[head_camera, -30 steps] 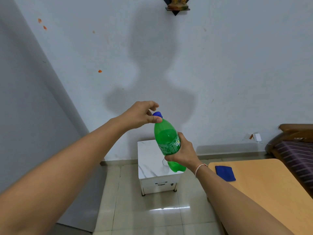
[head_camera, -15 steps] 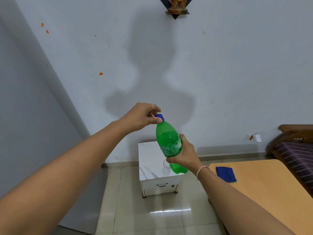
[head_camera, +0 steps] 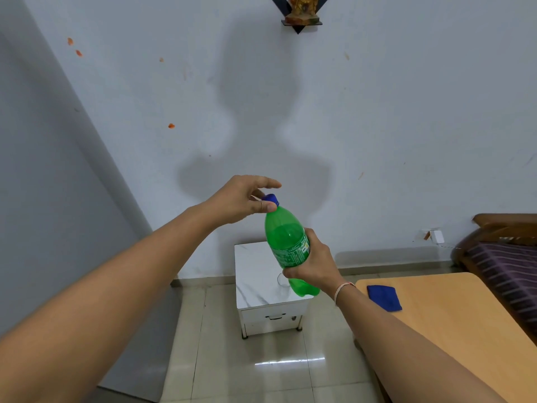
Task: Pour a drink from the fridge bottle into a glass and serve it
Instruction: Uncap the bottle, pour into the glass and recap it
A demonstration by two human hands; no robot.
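A green plastic bottle (head_camera: 286, 242) with a blue cap (head_camera: 271, 198) is held up in front of me, tilted slightly to the left. My right hand (head_camera: 313, 263) grips its lower body around the label. My left hand (head_camera: 244, 199) pinches the blue cap between thumb and fingers. Behind the bottle, a clear glass (head_camera: 281, 279) stands on a small white cabinet (head_camera: 255, 274), mostly hidden by the bottle and my right hand.
A wooden table (head_camera: 453, 324) with a folded blue cloth (head_camera: 383, 297) on its near corner is at the right. A dark bed or sofa (head_camera: 505, 257) lies beyond it. A grey fridge side (head_camera: 58, 199) fills the left. Tiled floor lies below.
My left fingers have shifted around the blue cap, with the index finger now stretched out over it. The bottle has stayed in nearly the same place in my right hand.
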